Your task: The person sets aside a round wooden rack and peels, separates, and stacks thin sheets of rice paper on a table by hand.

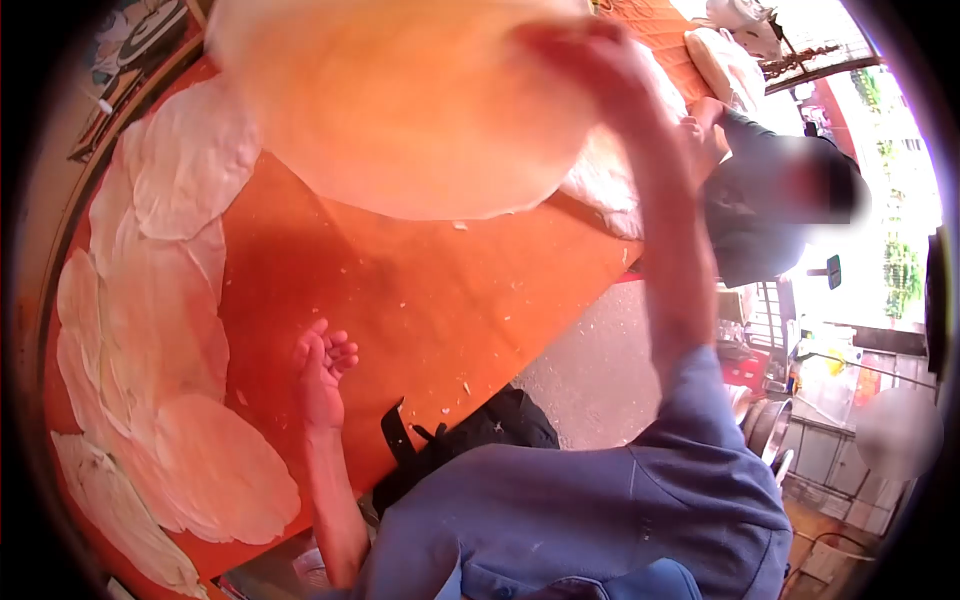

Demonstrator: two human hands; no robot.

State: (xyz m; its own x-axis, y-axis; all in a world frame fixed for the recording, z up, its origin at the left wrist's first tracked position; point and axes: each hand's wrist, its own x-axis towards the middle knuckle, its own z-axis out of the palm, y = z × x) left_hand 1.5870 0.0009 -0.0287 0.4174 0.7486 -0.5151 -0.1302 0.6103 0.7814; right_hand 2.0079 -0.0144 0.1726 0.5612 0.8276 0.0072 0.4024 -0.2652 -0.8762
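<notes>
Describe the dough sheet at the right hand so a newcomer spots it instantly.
Start at the orange tabletop and look to its far end. There, by the blurred right hand, is a broad dough sheet with a curved near edge. It looks larger and more orange than the overlapping pale sheets along the left.

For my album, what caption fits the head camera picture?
Right hand, blurred, at a big sheet over the orange table; left hand loosely curled.

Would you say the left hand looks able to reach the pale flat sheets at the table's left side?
Probably yes: the left hand appears empty, its fingers loosely curled, and the pale flat sheets lie close by, with no obstacle showing on the orange tabletop between them.
</notes>
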